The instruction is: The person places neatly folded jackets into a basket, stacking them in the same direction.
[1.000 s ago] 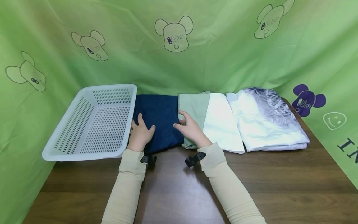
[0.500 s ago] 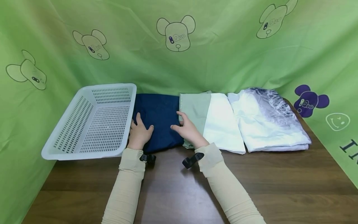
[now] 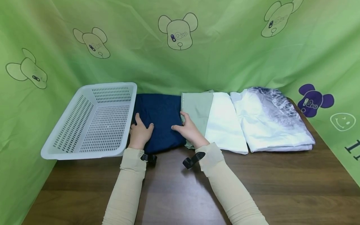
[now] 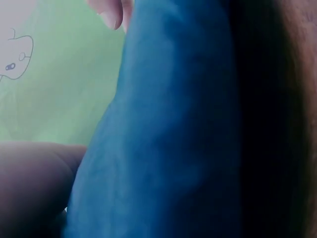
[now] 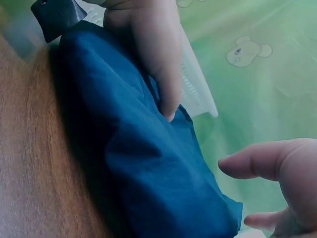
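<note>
A folded navy blue cloth (image 3: 164,122) lies on the table, its left side against the basket. My left hand (image 3: 140,133) is at that left side, fingers spread along the edge and thumb resting on top. In the right wrist view the left thumb (image 5: 161,64) touches the cloth's upper face. At the opposite side, my right hand (image 3: 192,130) has its thumb over the navy cloth and its fingers by the border with a folded green-and-white cloth (image 3: 197,106). The right thumb (image 5: 252,159) looks apart from the cloth in the right wrist view. Some fingertips are hidden.
A white perforated plastic basket (image 3: 105,128) stands at the left with nothing in it. Folded white fabric with a dark grey print (image 3: 270,122) lies at the right. Green printed curtain (image 3: 211,62) hangs behind the brown wooden table (image 3: 281,181).
My right hand has shifted slightly left over the navy cloth, and the left hand has edged a little left. The head view has tilted slightly. The cloths and basket stay put.
</note>
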Demonstrator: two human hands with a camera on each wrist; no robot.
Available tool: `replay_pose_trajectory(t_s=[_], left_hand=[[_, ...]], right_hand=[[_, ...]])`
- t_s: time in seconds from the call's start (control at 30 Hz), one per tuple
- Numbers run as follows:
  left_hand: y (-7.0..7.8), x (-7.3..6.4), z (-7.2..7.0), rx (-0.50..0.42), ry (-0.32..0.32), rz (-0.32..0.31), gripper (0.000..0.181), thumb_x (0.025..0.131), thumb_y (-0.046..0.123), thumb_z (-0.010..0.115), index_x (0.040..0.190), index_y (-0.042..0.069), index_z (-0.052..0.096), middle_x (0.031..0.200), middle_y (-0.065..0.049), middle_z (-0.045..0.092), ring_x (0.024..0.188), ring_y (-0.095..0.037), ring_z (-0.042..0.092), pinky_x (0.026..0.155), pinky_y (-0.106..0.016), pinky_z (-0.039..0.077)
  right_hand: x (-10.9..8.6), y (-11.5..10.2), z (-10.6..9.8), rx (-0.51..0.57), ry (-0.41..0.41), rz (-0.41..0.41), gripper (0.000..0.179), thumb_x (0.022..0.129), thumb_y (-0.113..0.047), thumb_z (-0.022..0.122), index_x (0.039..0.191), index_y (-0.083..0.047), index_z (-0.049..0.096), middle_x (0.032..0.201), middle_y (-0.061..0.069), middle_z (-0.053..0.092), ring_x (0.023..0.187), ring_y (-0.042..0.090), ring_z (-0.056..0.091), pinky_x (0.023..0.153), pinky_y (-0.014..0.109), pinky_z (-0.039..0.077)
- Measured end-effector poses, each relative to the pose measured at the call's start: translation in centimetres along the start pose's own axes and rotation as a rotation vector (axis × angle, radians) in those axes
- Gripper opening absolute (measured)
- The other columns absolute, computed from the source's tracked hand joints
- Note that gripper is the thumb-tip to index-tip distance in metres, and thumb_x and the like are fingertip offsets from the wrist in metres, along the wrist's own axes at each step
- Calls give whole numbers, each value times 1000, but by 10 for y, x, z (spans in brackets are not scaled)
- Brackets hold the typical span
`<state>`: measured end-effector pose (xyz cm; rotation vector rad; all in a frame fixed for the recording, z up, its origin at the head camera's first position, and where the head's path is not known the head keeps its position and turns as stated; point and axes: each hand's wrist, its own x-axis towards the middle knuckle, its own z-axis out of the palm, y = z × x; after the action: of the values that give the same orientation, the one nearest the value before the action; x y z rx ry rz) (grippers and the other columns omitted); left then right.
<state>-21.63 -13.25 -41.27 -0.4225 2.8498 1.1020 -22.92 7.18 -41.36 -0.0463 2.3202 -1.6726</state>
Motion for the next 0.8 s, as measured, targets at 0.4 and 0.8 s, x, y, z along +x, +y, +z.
replay_pose_trajectory(t_s=[0.4, 0.8], left_hand=[[1, 1, 2, -43, -16, 9, 85, 101, 34, 55, 163, 12, 2, 150, -44, 24, 139, -60, 21, 110, -66, 29], [-4, 7, 3, -332, 65, 10, 89, 97, 28, 62, 163, 11, 4, 156, -37, 26, 141, -52, 33, 115, -59, 29]], right_hand=[[1, 0, 2, -134, 1, -30, 90, 92, -20, 70, 163, -13, 14, 165, 19, 22, 148, 37, 29, 117, 52, 29], [2, 1, 3, -165, 10, -26, 90, 92, -16, 69, 163, -12, 14, 166, 17, 19, 151, 35, 23, 119, 51, 27]])
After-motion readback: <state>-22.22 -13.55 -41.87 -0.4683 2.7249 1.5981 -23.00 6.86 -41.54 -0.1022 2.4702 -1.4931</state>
